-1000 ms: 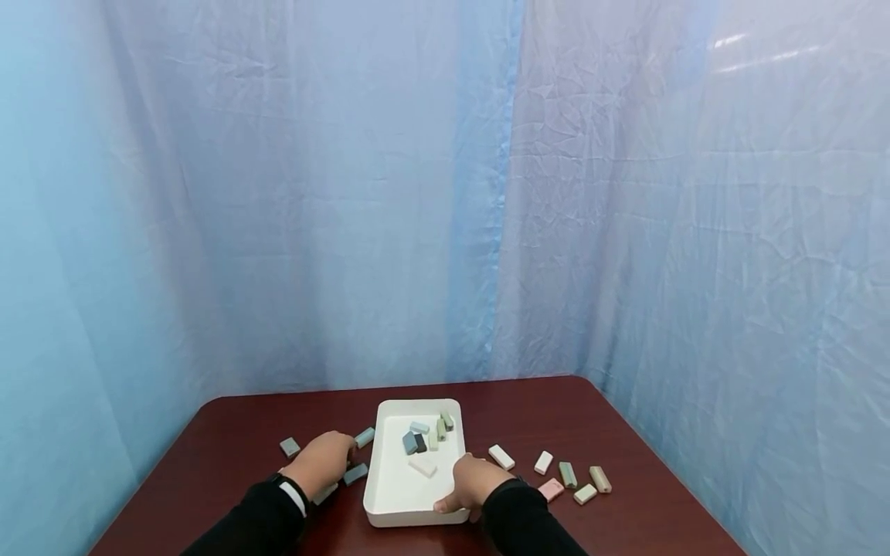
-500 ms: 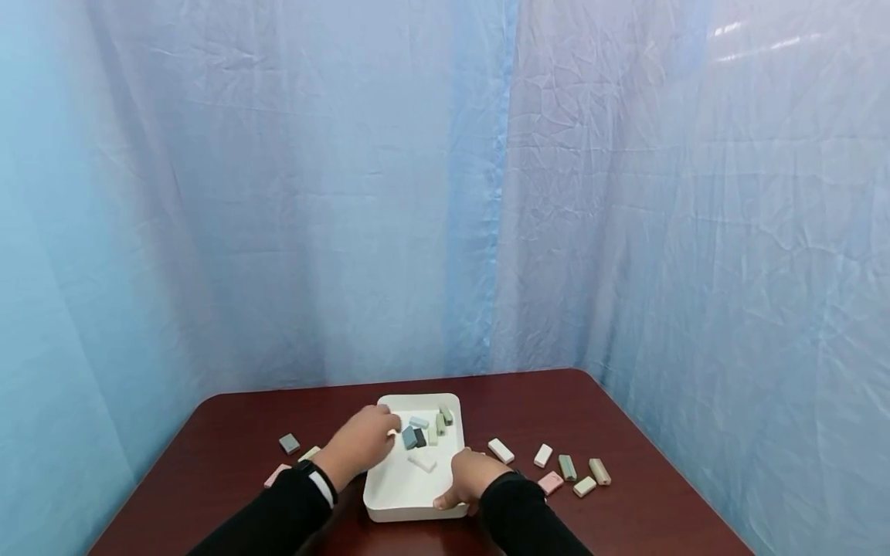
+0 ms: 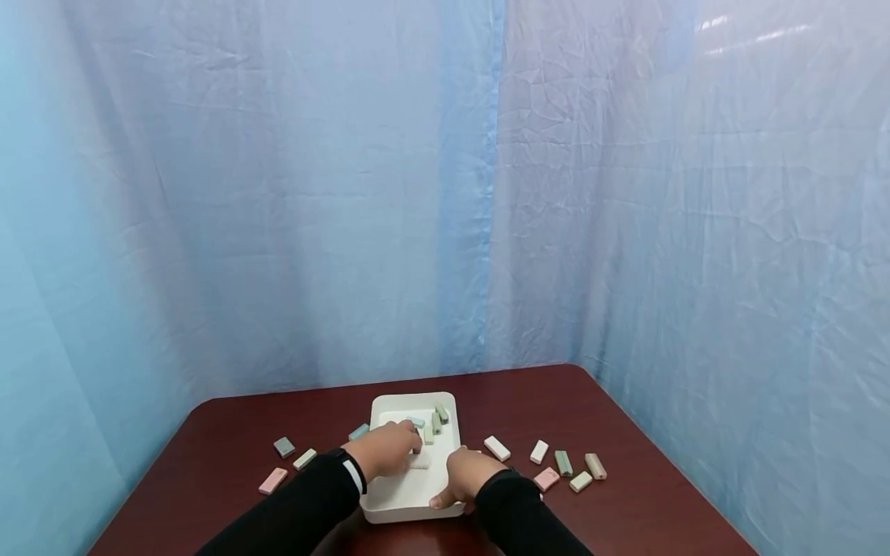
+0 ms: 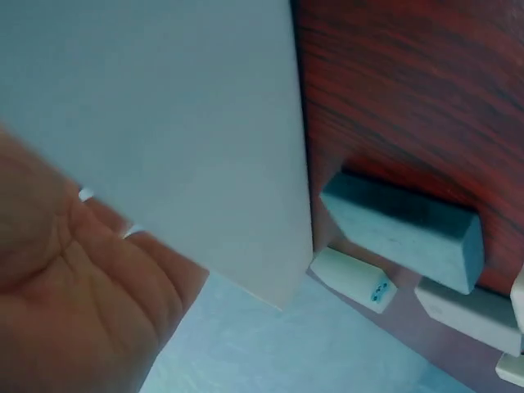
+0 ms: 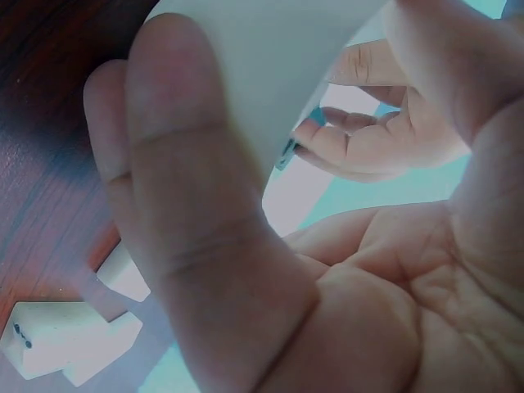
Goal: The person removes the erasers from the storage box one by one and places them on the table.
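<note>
My left hand point(image 3: 389, 450) reaches over the left wall of a white tray point(image 3: 389, 506), its fingers curled down inside. In the right wrist view, the left fingertips pinch a small blue-green tile point(image 5: 317, 116), mostly hidden. In the left wrist view the palm point(image 4: 90, 295) shows above the tray wall point(image 4: 164, 123), which hides the fingertips. My right hand point(image 3: 473, 475) grips the tray's near right corner, thumb over the rim and fingers outside the wall. Inside the tray, a white tile point(image 3: 419, 461) lies near the left hand, with green tiles point(image 3: 436, 422) farther back.
Left of the tray lie a grey tile point(image 3: 283, 446), a pink tile point(image 3: 273, 480), a cream tile point(image 3: 304, 459) and a blue tile point(image 3: 358, 431). Several white, pink, green and cream tiles point(image 3: 563, 463) are scattered on the right. Blue curtains point(image 3: 403, 232) surround the dark red table point(image 3: 514, 401).
My left hand has moved right, from the table beside the tray over its left wall and into it. The right hand keeps its grip on the tray's corner.
</note>
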